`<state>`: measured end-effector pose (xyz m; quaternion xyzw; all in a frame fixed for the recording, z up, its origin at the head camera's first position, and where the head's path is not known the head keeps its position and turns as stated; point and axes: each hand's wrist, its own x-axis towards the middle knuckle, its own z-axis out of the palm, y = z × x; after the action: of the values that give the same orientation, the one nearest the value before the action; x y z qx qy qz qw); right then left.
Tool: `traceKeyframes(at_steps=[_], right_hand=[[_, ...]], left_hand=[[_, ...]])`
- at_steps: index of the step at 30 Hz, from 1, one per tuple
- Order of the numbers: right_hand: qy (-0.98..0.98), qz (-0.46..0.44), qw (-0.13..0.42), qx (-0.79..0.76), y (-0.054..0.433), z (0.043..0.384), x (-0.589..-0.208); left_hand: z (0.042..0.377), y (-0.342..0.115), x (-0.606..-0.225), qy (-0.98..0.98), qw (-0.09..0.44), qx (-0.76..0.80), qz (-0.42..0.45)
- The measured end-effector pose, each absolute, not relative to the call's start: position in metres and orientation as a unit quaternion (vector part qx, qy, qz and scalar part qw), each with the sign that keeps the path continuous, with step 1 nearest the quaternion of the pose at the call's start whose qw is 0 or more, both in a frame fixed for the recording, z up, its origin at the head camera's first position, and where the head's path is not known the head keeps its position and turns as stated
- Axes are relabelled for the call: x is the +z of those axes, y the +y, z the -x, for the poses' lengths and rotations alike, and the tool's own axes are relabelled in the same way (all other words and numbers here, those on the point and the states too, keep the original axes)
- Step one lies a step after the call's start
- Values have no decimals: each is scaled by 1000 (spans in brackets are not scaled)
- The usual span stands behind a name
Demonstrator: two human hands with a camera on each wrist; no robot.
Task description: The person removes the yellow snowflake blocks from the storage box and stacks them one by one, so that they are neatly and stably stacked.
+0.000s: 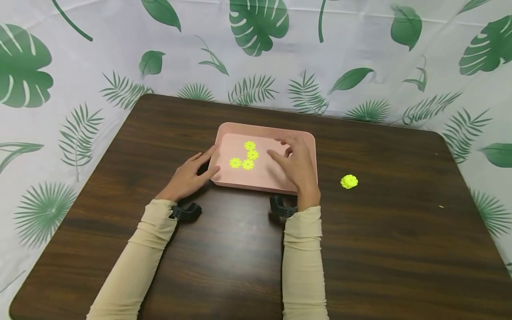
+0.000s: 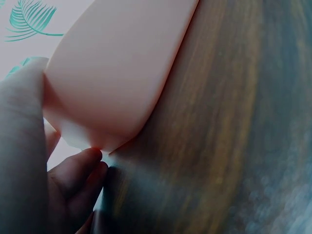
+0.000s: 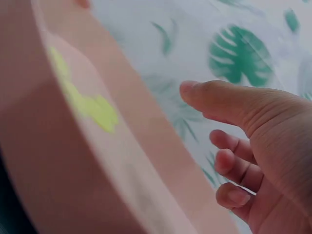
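Note:
A shallow pink tray [image 1: 268,180] lies on the table in the head view. Several flat yellow flower-shaped pieces [image 1: 248,164] form a bent row in its left half; the right wrist view shows these yellow pieces [image 3: 100,112] blurred. My left hand [image 1: 189,178] holds the tray's left end, thumb over the rim near the front corner. In the left wrist view, fingertips [image 2: 100,156] touch the tray wall [image 2: 117,73] low at the corner. Above the tray's right half hovers my right hand [image 1: 298,166], fingers loosely bent and thumb apart, with nothing between them.
To the right of the tray sits a small pile of yellow flower pieces [image 1: 349,181] on the dark wooden table [image 1: 400,249]. A tiny yellow fleck [image 1: 441,206] lies farther right. Behind the table hangs a white leaf-patterned cloth [image 1: 340,49].

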<state>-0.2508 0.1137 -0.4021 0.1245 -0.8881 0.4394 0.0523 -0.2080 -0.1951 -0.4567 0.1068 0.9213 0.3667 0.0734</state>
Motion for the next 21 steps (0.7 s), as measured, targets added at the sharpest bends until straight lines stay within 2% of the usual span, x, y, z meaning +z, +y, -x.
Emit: traceKeyframes(at_steps=[5, 10, 21], right_hand=[[-888, -177, -19, 424, 84, 253, -413], [-901, -190, -74, 382, 70, 256, -425], [-915, -165, -109, 353, 64, 256, -432]], left_hand=[[208, -193, -458, 921, 75, 368, -104], [210, -193, -458, 924, 78, 362, -99], [211, -195, -461, 926, 75, 357, -98]])
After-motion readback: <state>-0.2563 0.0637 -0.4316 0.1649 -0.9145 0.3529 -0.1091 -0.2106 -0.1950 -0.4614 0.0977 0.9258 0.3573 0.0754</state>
